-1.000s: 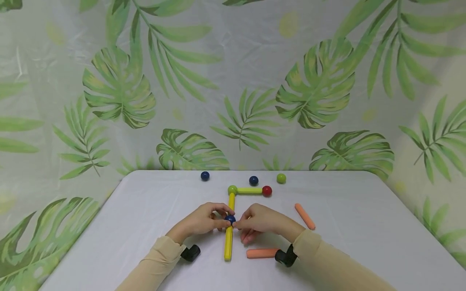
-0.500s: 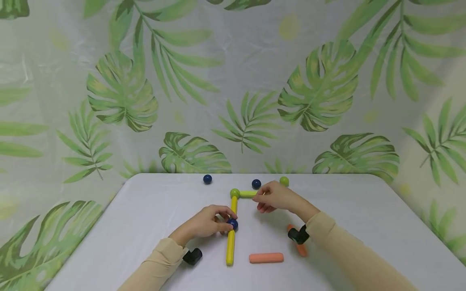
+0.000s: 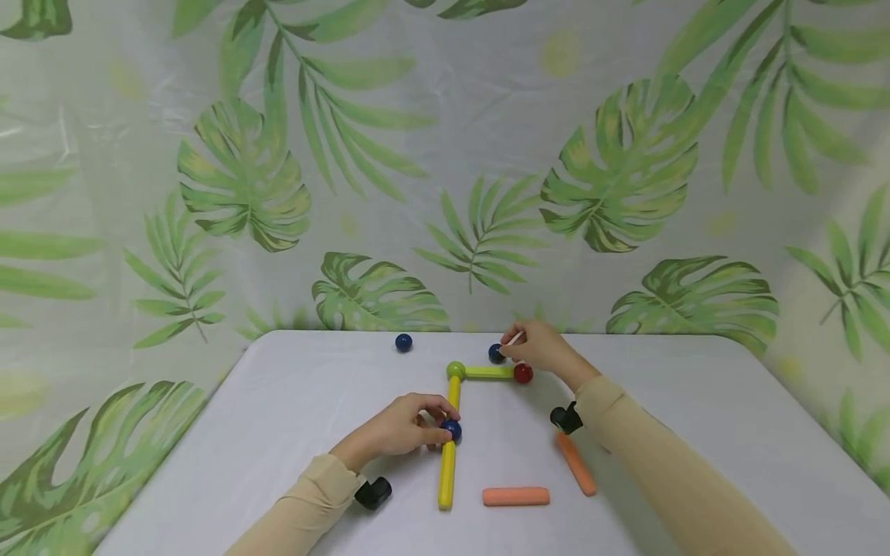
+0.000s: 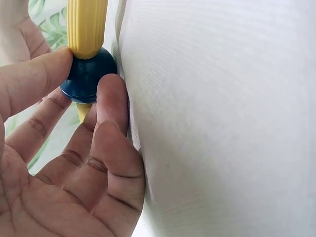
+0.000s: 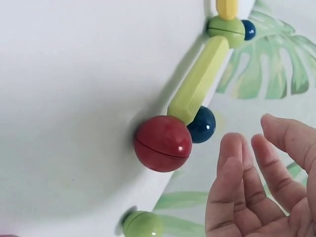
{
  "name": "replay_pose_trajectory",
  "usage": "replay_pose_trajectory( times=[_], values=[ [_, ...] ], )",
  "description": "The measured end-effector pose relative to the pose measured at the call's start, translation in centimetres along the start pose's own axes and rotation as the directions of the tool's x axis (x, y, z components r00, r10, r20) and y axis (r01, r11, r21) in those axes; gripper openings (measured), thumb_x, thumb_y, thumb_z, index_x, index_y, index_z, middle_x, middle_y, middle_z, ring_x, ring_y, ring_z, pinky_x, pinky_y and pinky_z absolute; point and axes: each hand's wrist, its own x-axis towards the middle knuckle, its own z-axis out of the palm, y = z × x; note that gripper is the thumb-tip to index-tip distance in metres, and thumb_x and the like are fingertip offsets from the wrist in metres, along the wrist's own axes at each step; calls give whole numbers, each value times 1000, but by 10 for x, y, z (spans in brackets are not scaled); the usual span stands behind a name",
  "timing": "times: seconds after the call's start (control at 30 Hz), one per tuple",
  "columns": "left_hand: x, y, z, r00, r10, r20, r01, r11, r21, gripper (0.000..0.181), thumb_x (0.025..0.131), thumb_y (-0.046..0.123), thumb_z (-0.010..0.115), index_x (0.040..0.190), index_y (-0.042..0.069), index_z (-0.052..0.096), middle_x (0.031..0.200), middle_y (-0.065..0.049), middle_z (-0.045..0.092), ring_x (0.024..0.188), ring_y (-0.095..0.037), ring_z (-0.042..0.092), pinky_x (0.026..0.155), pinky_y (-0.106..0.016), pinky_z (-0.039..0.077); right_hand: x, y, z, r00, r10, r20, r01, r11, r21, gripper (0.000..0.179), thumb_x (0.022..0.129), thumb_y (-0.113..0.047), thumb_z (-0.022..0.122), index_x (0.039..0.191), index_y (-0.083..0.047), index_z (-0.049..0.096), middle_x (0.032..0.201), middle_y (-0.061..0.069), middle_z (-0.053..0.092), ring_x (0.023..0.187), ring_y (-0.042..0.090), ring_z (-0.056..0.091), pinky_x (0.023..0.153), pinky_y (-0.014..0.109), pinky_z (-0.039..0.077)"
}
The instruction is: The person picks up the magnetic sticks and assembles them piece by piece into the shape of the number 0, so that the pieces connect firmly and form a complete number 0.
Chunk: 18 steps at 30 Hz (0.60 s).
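My left hand holds a blue ball between thumb and fingers. This ball joins two yellow rods, a near one and a far one. From the far rod a green ball leads to a yellow-green rod ending in a red ball. My right hand reaches over the red ball, its fingers beside a loose blue ball. In the right wrist view that blue ball shows behind the rod, apart from the loosely bent fingers, which hold nothing.
Another blue ball lies near the table's back edge. A loose green ball shows in the right wrist view; the right hand hides it in the head view. Two orange rods, one crosswise and one slanted, lie at the near right.
My right hand has left the joined blue ball and moved away and to the right, to the loose blue ball at the back. My left hand stays on the joined ball.
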Motion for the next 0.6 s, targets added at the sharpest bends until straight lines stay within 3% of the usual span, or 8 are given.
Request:
replay_pose_trajectory(
  times=[0.13,0.33,0.6],
  values=[
    [0,-1,1,1000,-7,-4,7,1000,5,24,101,15,77,124,14,74,109,-3,68,74,-13,66,60,-24,49,9,0,-1,1000,-16,-18,15,998,-54,25,102,-20,72,120,-3,72,109,16,74,92,26,69,72,28,51],
    [-2,1,0,1000,-11,-10,11,1000,-8,24,100,14,77,124,13,73,109,-4,67,74,-14,66,61,-26,48,17,0,1,999,-34,-30,31,994,-109,33,100,-21,74,126,-1,71,115,19,74,98,29,69,80,36,55],
    [0,1,1,1000,1,-3,-1,1000,-16,25,100,13,77,125,12,73,111,-6,68,75,-15,65,63,-26,49,30,8,14,999,30,-25,-34,988,-153,31,100,-23,76,126,-5,71,121,20,71,99,27,67,76,32,55]
  ],
)
